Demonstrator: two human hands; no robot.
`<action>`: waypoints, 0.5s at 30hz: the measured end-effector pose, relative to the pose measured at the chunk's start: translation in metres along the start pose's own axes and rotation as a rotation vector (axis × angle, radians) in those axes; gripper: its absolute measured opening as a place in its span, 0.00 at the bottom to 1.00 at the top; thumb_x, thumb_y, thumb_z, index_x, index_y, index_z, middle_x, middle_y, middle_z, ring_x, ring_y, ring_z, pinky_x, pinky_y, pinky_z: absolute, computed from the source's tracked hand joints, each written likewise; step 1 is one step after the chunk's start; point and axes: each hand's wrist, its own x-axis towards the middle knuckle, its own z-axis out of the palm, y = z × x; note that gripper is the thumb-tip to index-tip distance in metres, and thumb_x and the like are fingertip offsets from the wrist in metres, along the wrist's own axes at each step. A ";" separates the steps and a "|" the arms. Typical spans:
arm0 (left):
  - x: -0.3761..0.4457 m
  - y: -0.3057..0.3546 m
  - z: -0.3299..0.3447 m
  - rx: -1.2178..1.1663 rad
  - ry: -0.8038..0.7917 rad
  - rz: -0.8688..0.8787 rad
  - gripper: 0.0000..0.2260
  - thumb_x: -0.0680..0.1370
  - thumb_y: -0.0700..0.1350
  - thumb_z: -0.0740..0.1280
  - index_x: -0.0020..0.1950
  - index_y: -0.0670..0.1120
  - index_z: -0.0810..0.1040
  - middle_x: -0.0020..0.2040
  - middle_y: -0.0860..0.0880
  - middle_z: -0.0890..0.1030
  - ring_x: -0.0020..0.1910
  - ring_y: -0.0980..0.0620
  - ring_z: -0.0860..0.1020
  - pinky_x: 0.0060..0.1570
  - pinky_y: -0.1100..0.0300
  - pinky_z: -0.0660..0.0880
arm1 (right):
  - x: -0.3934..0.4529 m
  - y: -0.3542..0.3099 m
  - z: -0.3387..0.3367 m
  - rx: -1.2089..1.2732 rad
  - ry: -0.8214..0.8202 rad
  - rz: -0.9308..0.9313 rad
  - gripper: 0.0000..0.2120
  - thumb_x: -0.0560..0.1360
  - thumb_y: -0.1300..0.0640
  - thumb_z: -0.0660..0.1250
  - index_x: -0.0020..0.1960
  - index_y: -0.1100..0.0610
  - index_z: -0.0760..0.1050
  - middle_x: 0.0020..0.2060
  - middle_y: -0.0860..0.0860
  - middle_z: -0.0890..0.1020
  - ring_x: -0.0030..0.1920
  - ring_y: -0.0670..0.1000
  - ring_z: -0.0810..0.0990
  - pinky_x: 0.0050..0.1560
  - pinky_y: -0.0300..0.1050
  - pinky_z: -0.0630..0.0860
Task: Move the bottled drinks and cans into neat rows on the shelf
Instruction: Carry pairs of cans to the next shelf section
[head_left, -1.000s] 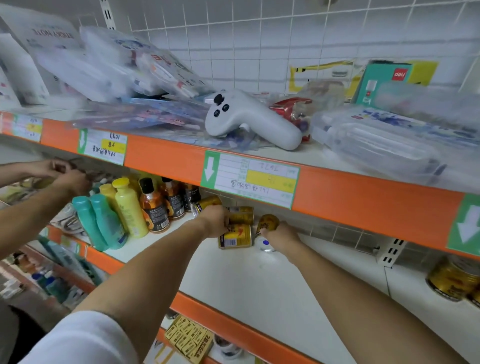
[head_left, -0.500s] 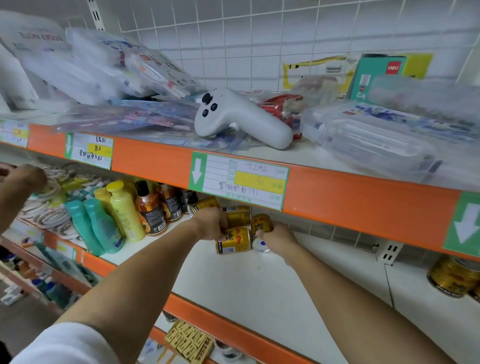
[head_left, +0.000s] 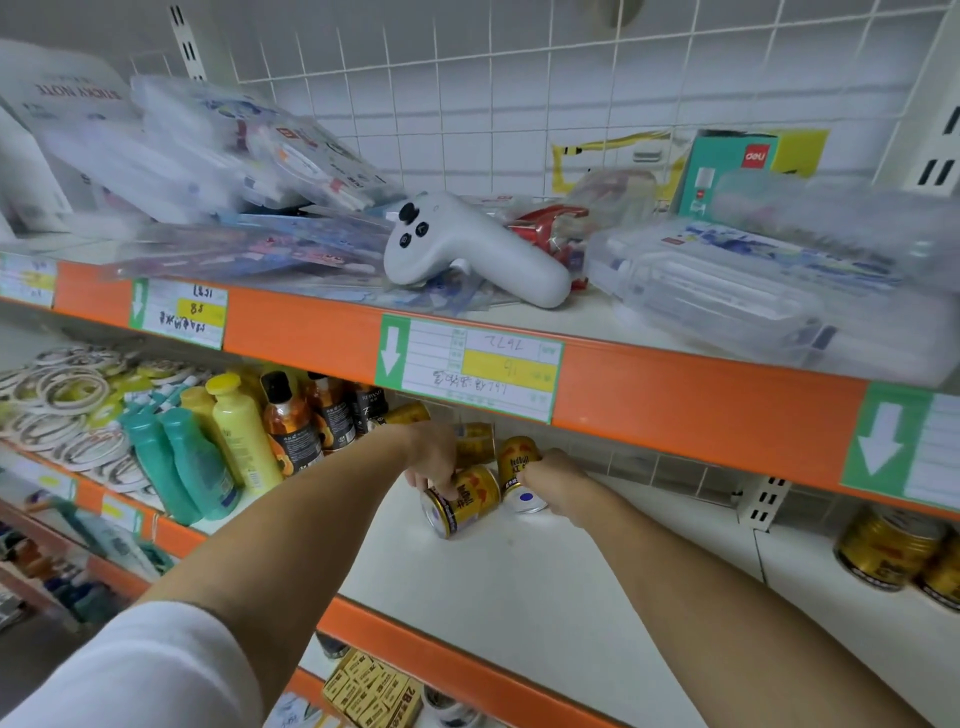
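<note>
Setting: a shop shelf (head_left: 545, 582) with a white board and orange front edge, under a white wire grid back wall.
Nearest: two bare forearms reach in from below, a white sleeve (head_left: 130, 670) on the left one.
Left hand (head_left: 434, 457): its fingers are curled over the top of a gold can (head_left: 460, 501) that is tilted on the shelf board, its base facing the camera.
Right hand (head_left: 556, 480): it grips a second gold can (head_left: 514, 462) from the right side; this can stands just beside the first, touching it.
Behind the hands: more gold cans (head_left: 475, 441) sit further back, partly hidden.
Left of the cans: dark bottles (head_left: 291, 421), yellow bottles (head_left: 239, 431) and teal bottles (head_left: 182, 462) stand in a cluster.
Far right: more gold cans (head_left: 883, 551) lie well apart.
Upper shelf: a white controller (head_left: 467, 249) among clear plastic packs (head_left: 727, 280).
</note>
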 end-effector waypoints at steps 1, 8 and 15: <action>0.001 0.001 0.000 0.001 -0.015 -0.002 0.15 0.74 0.56 0.75 0.37 0.46 0.78 0.33 0.50 0.82 0.33 0.55 0.82 0.36 0.63 0.79 | 0.001 0.000 -0.002 0.013 -0.014 0.020 0.14 0.77 0.60 0.61 0.59 0.68 0.71 0.43 0.55 0.69 0.39 0.50 0.68 0.33 0.39 0.64; 0.012 0.006 0.004 -0.173 -0.150 -0.019 0.25 0.75 0.48 0.77 0.65 0.37 0.76 0.63 0.39 0.78 0.54 0.45 0.82 0.49 0.56 0.83 | 0.006 0.001 -0.011 0.164 -0.173 0.069 0.23 0.79 0.65 0.61 0.70 0.75 0.64 0.34 0.56 0.69 0.30 0.51 0.68 0.27 0.36 0.69; 0.004 0.015 -0.004 -0.268 -0.245 -0.053 0.28 0.74 0.42 0.77 0.71 0.36 0.73 0.67 0.38 0.78 0.65 0.41 0.78 0.63 0.47 0.78 | 0.018 0.000 -0.008 0.376 -0.284 0.110 0.10 0.78 0.62 0.70 0.55 0.62 0.70 0.42 0.56 0.78 0.43 0.53 0.80 0.49 0.47 0.80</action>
